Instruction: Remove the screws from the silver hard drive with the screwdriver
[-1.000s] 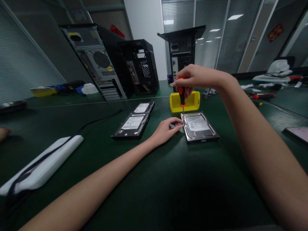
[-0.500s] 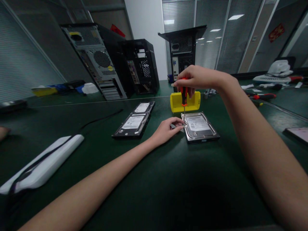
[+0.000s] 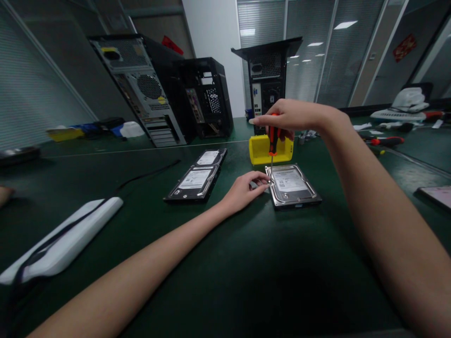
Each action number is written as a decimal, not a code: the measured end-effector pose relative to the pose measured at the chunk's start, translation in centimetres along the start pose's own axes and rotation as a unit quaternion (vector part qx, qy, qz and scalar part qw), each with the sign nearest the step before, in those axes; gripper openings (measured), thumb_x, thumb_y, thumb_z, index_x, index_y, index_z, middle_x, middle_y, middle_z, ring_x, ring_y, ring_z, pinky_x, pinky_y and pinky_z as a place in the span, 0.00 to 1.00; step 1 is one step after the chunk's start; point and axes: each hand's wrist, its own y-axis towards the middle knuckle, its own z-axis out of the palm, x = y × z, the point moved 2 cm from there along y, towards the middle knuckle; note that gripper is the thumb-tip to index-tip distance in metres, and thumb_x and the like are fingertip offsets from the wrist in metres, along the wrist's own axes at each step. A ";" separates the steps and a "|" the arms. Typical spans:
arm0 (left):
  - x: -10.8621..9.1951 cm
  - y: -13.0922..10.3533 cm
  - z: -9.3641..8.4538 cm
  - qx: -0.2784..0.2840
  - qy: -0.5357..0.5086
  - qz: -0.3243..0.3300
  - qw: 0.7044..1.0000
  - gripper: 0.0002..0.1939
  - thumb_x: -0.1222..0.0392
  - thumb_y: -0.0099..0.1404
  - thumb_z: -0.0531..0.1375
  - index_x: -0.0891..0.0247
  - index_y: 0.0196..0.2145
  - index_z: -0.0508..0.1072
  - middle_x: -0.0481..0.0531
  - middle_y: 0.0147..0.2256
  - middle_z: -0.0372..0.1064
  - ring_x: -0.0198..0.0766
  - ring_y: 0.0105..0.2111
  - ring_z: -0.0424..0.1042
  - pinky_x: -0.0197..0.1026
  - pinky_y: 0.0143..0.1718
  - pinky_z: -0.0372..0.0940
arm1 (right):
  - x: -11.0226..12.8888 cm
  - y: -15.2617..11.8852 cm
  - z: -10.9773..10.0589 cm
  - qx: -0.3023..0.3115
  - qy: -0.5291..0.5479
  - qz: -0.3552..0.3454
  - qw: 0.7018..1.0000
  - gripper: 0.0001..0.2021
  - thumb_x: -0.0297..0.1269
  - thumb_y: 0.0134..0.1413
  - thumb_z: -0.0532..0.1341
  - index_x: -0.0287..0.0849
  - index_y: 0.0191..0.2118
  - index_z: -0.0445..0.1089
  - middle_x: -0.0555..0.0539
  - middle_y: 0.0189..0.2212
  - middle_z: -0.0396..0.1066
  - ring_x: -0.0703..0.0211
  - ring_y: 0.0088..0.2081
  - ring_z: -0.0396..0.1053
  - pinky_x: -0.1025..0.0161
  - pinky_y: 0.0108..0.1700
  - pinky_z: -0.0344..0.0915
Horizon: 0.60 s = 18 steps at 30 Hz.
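Observation:
A hard drive lies label up on the dark green table. My right hand is wrapped round the handle of a red and black screwdriver, whose shaft points down to the drive's left edge. At that same edge are the closed fingertips of my left hand, beside the screwdriver's tip. Whatever is between those fingertips is too small to make out. Just behind the drive stands a yellow tray. Two more hard drives lie end to end, left of my left hand.
Computer cases stand at the back left, another behind the yellow tray. At the left lies a white object with a black strap. Tools and a white bag are at the right. Part of another person's hand shows far left.
My right hand and the screwdriver's handle have shifted slightly to the right, and its shaft leans a little more. My left hand and the drive stay in place.

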 end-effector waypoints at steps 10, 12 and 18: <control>0.0 0.0 0.0 -0.003 0.015 0.006 1.000 0.13 0.56 0.65 0.56 0.63 0.45 0.71 0.54 0.44 0.71 0.37 0.40 0.70 0.40 0.40 0.64 | 0.2 0.3 0.0 0.022 0.027 -0.015 0.999 0.11 0.38 0.60 0.49 0.37 0.33 0.62 0.45 0.28 0.70 0.65 0.25 0.69 0.70 0.25 0.63; 0.1 0.0 0.0 -0.003 0.015 0.007 1.000 0.14 0.55 0.65 0.56 0.63 0.45 0.71 0.54 0.44 0.71 0.37 0.41 0.70 0.40 0.40 0.64 | 0.3 0.3 0.0 0.025 0.028 -0.019 0.999 0.11 0.39 0.60 0.49 0.37 0.35 0.63 0.45 0.29 0.70 0.65 0.25 0.69 0.70 0.24 0.63; 0.2 0.0 0.1 -0.003 0.013 0.009 1.000 0.14 0.55 0.66 0.56 0.62 0.46 0.71 0.53 0.45 0.71 0.37 0.41 0.70 0.40 0.40 0.64 | 0.6 -0.1 0.0 0.040 0.028 -0.037 0.998 0.14 0.43 0.60 0.51 0.37 0.35 0.65 0.46 0.27 0.70 0.67 0.24 0.68 0.71 0.24 0.62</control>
